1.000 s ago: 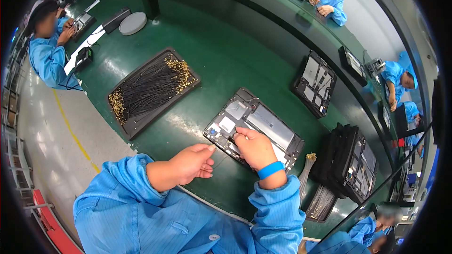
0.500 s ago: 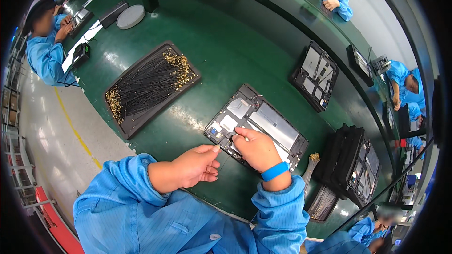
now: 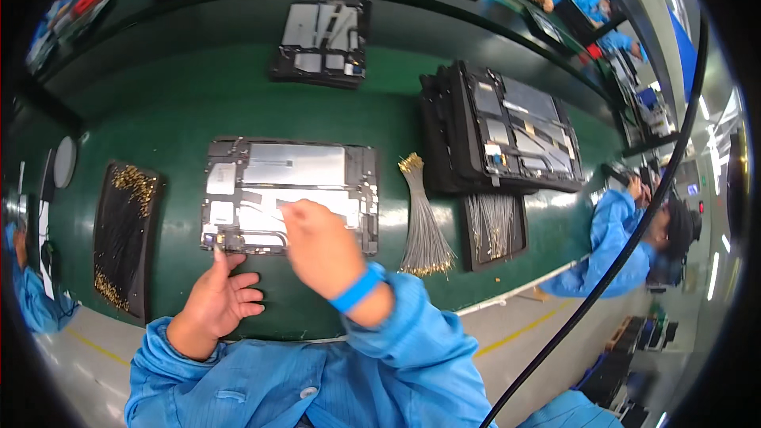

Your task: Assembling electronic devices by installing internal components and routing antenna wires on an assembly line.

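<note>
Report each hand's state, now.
Left hand: fingers loosely spread at the opened device's near edge; any pinch cannot be told.
Right hand: curled over it, tips hidden; grip cannot be told.

It's the left head fisheye, looking down and forward from close above the green worktop (image 3: 186, 107)!

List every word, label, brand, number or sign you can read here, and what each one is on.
None can be read.
White square patch on the open device near the hands: any print too small.
Dark mark on the silver panel of that device: too small.
White patch on the stacked devices: too small.
Blue wristband: no lettering visible.
</note>
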Demonstrator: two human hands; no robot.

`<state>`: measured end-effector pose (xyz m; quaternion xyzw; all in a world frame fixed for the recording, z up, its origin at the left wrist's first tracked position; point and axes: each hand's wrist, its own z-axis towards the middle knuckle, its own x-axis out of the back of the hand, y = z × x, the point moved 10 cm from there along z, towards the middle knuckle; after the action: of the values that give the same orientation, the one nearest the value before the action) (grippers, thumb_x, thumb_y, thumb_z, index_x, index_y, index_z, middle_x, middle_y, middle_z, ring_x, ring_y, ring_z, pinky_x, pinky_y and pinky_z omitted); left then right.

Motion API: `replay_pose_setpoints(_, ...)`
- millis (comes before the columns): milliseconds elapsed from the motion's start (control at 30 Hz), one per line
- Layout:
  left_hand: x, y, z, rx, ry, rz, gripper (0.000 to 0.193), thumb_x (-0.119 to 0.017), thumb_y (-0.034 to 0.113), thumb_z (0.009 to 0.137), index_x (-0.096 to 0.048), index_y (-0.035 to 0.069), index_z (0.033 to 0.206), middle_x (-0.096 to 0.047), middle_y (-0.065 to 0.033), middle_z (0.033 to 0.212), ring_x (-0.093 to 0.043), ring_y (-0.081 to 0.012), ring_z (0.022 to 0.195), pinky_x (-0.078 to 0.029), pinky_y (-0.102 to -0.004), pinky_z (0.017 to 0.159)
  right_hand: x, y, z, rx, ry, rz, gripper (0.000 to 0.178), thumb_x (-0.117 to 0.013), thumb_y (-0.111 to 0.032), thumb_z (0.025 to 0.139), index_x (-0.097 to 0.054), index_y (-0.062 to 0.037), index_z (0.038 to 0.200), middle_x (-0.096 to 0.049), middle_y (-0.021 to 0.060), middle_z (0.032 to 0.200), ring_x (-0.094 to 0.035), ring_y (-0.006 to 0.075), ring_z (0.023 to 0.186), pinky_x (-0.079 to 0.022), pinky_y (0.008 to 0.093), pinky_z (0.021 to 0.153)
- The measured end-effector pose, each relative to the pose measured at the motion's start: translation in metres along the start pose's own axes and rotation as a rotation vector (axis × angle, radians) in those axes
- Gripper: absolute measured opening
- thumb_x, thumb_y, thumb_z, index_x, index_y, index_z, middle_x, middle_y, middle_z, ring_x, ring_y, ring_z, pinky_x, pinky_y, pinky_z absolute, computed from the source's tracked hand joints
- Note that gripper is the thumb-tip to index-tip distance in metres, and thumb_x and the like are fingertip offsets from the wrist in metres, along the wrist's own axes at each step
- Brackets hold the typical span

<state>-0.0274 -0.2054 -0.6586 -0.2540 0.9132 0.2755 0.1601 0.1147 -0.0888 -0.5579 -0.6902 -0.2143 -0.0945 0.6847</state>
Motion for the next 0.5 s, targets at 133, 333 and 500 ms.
replay_pose_setpoints(133, -0.008, 0.004, -0.001, 0.000, -0.052, -0.006, 0.048, -0.039, 0.049, 0.081, -0.037, 0.009, 0.107, -0.056, -0.0096, 0.080, -0.058, -0.0223, 0.062, -0.050, -0.0362, 0.052, 0.123, 0.067, -0.081, -0.272, 0.510, -0.064, 0.019, -0.051, -0.017, 0.080, -0.057, 0.0013, 0.082, -0.057, 0.0176, 0.072, -0.055, 0.0299, 0.067, -0.044, 0.0352, 0.061)
replay_pose_setpoints(333, -0.013, 0.009, -0.003, -0.028, 0.015, 0.029, 0.037, -0.039, 0.040, 0.085, -0.040, 0.008, 0.105, -0.058, -0.0088, 0.076, -0.059, -0.0206, 0.060, -0.051, -0.0357, 0.049, 0.167, 0.099, -0.155, -0.293, 0.471, -0.676, 0.022, -0.054, -0.013, 0.077, -0.057, 0.0023, 0.092, -0.057, 0.0181, 0.080, -0.053, 0.0315, 0.077, -0.043, 0.0359, 0.068)
replay_pose_setpoints(500, -0.014, 0.004, -0.005, -0.027, 0.012, 0.064, 0.034, -0.042, 0.035, 0.085, -0.041, 0.006, 0.103, -0.058, -0.0078, 0.074, -0.059, -0.0192, 0.060, -0.051, -0.0348, 0.050, 0.164, 0.106, -0.147, -0.356, 0.462, -0.633, 0.023, -0.058, -0.017, 0.075, -0.058, 0.0013, 0.089, -0.057, 0.0165, 0.080, -0.053, 0.0305, 0.078, -0.042, 0.0342, 0.071)
